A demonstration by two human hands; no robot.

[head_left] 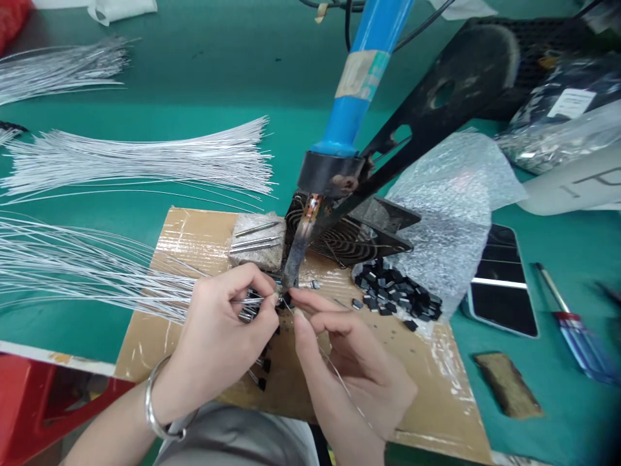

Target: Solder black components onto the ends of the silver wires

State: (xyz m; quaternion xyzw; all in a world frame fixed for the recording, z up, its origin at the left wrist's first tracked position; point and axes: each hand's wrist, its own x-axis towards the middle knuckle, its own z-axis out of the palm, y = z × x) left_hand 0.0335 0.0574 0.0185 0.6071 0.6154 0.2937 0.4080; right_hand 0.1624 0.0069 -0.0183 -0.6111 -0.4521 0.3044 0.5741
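Observation:
My left hand (pixel 223 336), with a silver bangle on its wrist, pinches the end of a thin grey wire (pixel 250 300). What small part sits at that end, if any, is hidden by my fingertips. Between thumb and forefinger of my right hand (pixel 349 362) is a strand of solder wire (pixel 342 383), its tail running down across the palm. Both sets of fingertips meet just under the tip of a blue-handled soldering iron (pixel 297 249), which is held in a black metal stand (pixel 431 103). Dark-ended wires (pixel 262 374) lie beneath my hands.
Cardboard (pixel 431 388) covers the work spot. Bundles of grey wire (pixel 145 155) lie left. A block with metal pins (pixel 257 255) and a fan (pixel 334 239) sit behind. Black pieces (pixel 392 291), bubble wrap (pixel 441 194), a phone (pixel 502 285) and a screwdriver (pixel 577 330) are right.

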